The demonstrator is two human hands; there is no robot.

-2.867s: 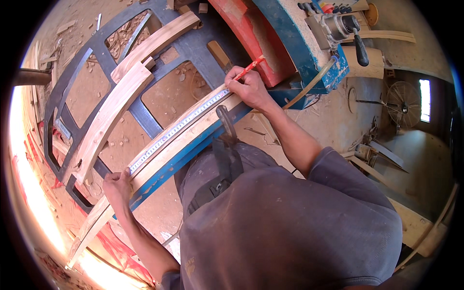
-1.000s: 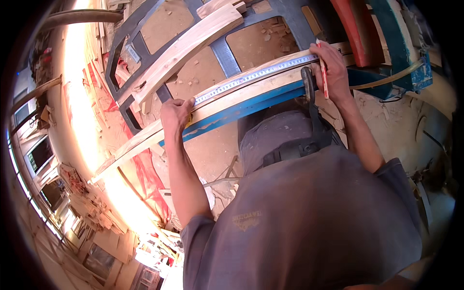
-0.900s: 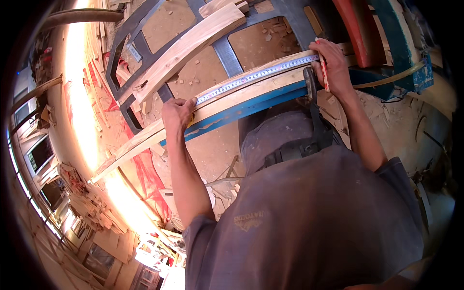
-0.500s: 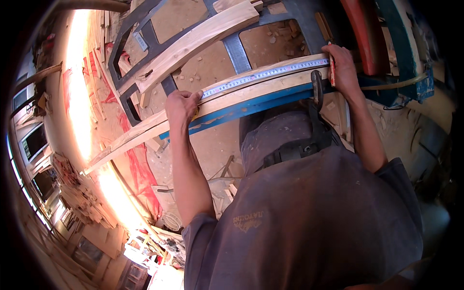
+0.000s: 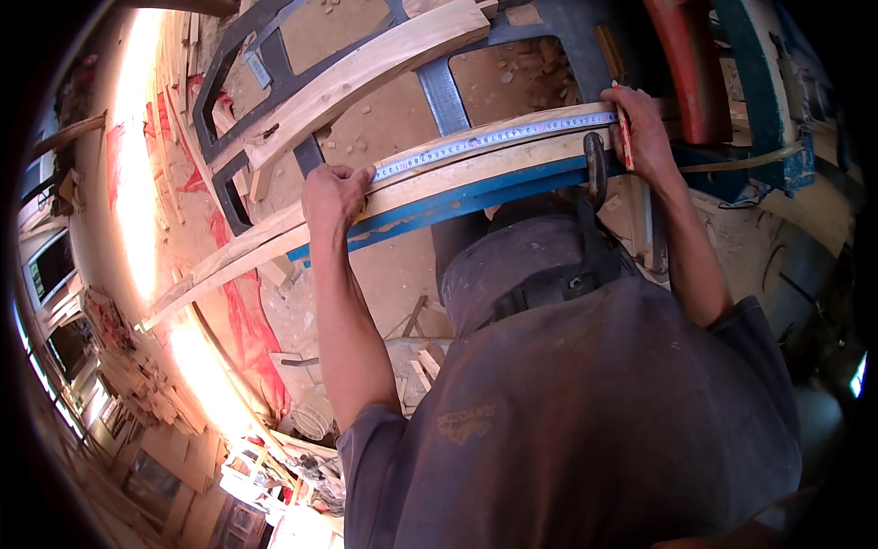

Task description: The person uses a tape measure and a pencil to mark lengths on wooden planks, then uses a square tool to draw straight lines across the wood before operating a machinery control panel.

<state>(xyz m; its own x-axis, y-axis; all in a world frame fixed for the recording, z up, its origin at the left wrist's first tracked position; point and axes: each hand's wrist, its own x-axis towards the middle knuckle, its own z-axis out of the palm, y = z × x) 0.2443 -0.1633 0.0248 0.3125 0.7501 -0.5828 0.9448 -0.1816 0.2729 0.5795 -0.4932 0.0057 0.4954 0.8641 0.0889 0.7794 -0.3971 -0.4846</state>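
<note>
My left hand [image 5: 331, 203] is closed around a tape measure, whose yellow case [image 5: 360, 213] barely shows under the fingers. The white tape blade [image 5: 476, 143] stretches rightward from it along a long wooden strip [image 5: 240, 245], its far end by my right hand [image 5: 646, 134]. A red pencil [image 5: 625, 137] stands upright in the closed fingers of that hand. Beside the strip, a second length of wood runs along a blue metal beam [image 5: 466, 210]. A dark metal hook [image 5: 596, 169] stands over the wood just left of the right wrist.
Beyond the strip lies a dark metal frame [image 5: 445, 96] with a thick wooden piece [image 5: 366, 80] across it. Red and blue machine parts, including a red one [image 5: 688, 73], rise at the far right. Red sheeting [image 5: 251, 339] and wood scraps [image 5: 425, 364] lie on the floor.
The scene has shifted slightly left in the picture. Both hands keep their hold, and the tape still lies stretched along the wood.
</note>
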